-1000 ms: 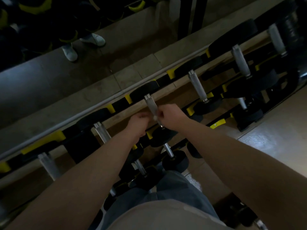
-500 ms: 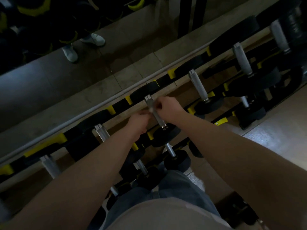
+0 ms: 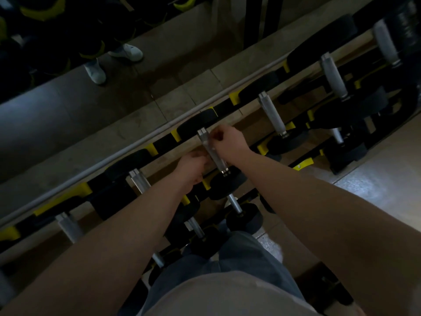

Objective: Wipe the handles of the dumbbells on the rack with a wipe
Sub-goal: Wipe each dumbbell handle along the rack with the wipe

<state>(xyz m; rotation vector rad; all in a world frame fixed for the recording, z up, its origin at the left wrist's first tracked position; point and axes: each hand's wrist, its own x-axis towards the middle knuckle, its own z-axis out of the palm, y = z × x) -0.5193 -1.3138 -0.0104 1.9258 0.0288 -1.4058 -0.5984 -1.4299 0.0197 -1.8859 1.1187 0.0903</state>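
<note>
Dim light, view from above. Dumbbell in hand sat in the top row of the rack [image 3: 164, 142], its handle [image 3: 222, 167] running from the far black head [image 3: 196, 124] to the near head [image 3: 225, 181].

Right hand [image 3: 230, 142] lay against the upper part of the handle, fingers curled, apparently pinching a pale wipe [image 3: 211, 151] laid over the bar. Left hand [image 3: 191, 165] was curled against the lower left side. Could not tell whether it pinched the wipe or only steadied the bar.

Risks, as judged:
- Wipe bunching under the fingers would leave the underside and both ends unwiped.
- A hard pull along the bar could roll the dumbbell in its cradle and trap fingers against a head.
- Poor light could let missed patches pass.
- Neighbouring handles [image 3: 272, 115] [image 3: 139, 181] appeared untouched and one could be skipped.
</note>
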